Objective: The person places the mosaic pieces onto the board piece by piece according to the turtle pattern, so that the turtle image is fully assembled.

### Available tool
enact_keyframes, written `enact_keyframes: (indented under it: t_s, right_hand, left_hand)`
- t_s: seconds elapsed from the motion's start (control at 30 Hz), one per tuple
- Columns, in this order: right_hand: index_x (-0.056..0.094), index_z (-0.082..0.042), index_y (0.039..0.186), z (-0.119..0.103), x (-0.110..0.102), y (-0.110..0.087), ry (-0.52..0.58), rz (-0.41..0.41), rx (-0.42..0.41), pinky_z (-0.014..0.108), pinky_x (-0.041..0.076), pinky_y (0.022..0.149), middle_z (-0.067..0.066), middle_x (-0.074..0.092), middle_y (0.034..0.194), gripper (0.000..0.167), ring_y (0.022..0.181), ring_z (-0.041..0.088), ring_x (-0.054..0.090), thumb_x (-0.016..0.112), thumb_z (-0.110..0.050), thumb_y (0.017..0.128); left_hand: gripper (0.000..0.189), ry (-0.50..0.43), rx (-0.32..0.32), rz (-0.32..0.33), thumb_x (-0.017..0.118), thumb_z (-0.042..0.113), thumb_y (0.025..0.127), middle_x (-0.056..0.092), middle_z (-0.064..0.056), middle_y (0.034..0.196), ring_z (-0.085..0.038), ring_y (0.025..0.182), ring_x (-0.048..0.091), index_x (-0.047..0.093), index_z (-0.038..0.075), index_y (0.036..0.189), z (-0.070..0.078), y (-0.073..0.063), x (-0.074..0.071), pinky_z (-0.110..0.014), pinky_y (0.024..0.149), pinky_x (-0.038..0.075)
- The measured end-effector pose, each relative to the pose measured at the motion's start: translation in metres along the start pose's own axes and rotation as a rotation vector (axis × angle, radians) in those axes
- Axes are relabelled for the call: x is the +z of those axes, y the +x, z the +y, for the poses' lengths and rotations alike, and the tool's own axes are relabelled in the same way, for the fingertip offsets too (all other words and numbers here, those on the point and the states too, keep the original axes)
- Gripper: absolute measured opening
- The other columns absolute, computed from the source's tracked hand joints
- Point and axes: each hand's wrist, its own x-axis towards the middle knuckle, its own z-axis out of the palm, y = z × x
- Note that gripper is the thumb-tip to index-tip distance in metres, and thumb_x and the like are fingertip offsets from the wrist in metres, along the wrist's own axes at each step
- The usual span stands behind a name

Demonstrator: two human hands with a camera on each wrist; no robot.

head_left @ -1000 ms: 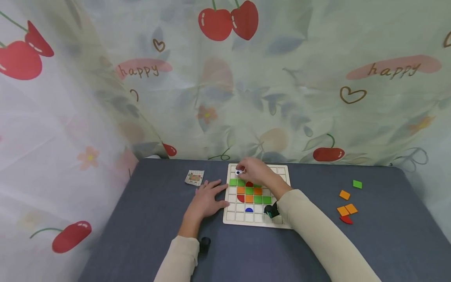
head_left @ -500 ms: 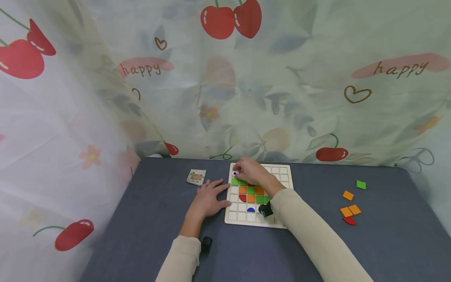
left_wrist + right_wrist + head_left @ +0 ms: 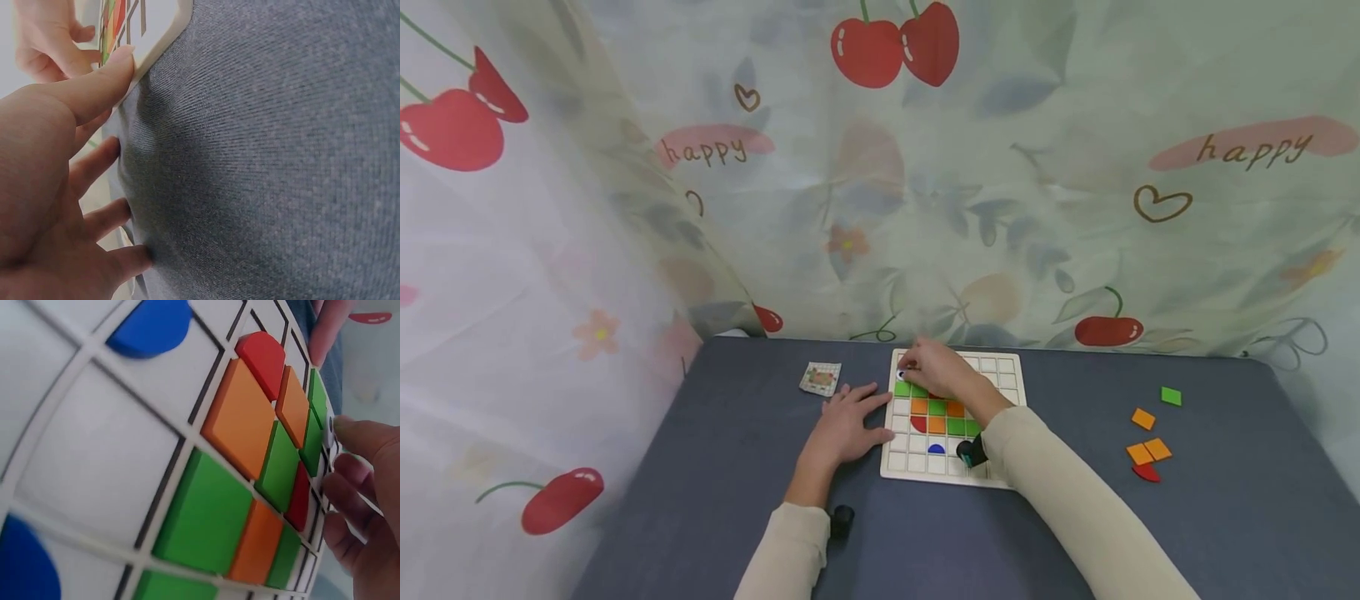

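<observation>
A white grid board lies on the table, partly filled with green, orange and red pieces. At its far left, my right hand pinches a white round piece with a black dot, just above a green square. In the right wrist view, the thumb is against that white piece, low over the cells. My left hand lies with spread fingers beside the board; its thumb rests on the board's left edge. A blue half-round piece sits near the board's front.
A small pattern card lies left of the board. To the far right are loose pieces: a green square, several orange squares and a red rounded piece. A printed curtain hangs behind the table.
My right hand has moved a little left and nearer with the white dotted piece, to the board's left column. My left hand has stayed at the board's edge.
</observation>
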Motion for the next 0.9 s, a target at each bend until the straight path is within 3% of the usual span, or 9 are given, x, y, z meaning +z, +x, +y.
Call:
enact_keyframes:
  t_s: [0.17,0.53,0.7,0.9]
  right_hand:
    - [0.069,-0.017,0.131,-0.003,-0.007,-0.011,-0.09,0.028,0.063,0.045,0.052,0.107,0.006,0.062,0.128,0.034,0.116,0.026,0.06,0.06,-0.035,0.103]
    - [0.057,-0.018,0.145,0.004,-0.01,-0.058,-0.273,0.12,0.108,0.059,0.044,0.112,0.014,0.052,0.144,0.054,0.132,0.038,0.05,0.061,-0.048,0.1]
    - [0.049,-0.018,0.152,0.013,-0.01,-0.082,-0.309,0.181,0.111,0.066,0.031,0.121,0.017,0.043,0.158,0.067,0.148,0.044,0.038,0.059,-0.058,0.098]
    - [0.039,-0.02,0.158,0.029,-0.01,-0.111,-0.321,0.197,0.169,0.074,0.019,0.122,0.019,0.03,0.166,0.08,0.155,0.047,0.023,0.056,-0.066,0.096]
  left_hand:
    - [0.065,0.0,-0.003,-0.006,0.074,0.046,0.092,0.04,-0.003,0.164,-0.045,0.156,0.022,0.052,0.032,0.151,0.001,0.0,0.0,-0.071,0.124,0.02]
    - [0.065,-0.002,-0.019,-0.004,0.074,0.045,0.092,0.04,-0.003,0.164,-0.045,0.157,0.021,0.053,0.031,0.151,-0.001,0.0,0.003,-0.07,0.124,0.02]
    - [0.065,0.0,-0.023,0.004,0.075,0.046,0.091,0.04,-0.002,0.164,-0.044,0.157,0.021,0.052,0.032,0.151,-0.001,0.001,0.004,-0.07,0.124,0.02]
    - [0.065,-0.021,-0.008,0.016,0.075,0.044,0.091,0.04,-0.003,0.164,-0.045,0.157,0.022,0.053,0.031,0.15,0.002,-0.001,0.004,-0.071,0.124,0.02]
